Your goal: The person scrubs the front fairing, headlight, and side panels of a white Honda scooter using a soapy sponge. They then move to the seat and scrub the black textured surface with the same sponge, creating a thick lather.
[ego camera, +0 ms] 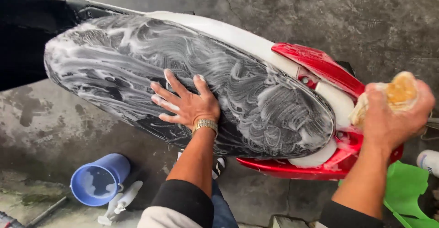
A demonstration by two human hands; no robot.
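A black scooter seat (256,95) covered in white soap swirls fills the middle of the view. My left hand (183,101) lies flat on the seat with fingers spread; a gold wristwatch (206,125) is on that wrist. My right hand (395,113) grips a soapy yellow sponge (398,91) at the rear end of the scooter, beside the red tail panel (320,63) and the foam-covered white body part (338,102).
On the wet concrete floor lie a blue cup (98,180) with suds and a white spray bottle (121,203). A green plastic thing (404,189) and a white bottle (429,160) sit at the right. A dark vehicle part is at top left.
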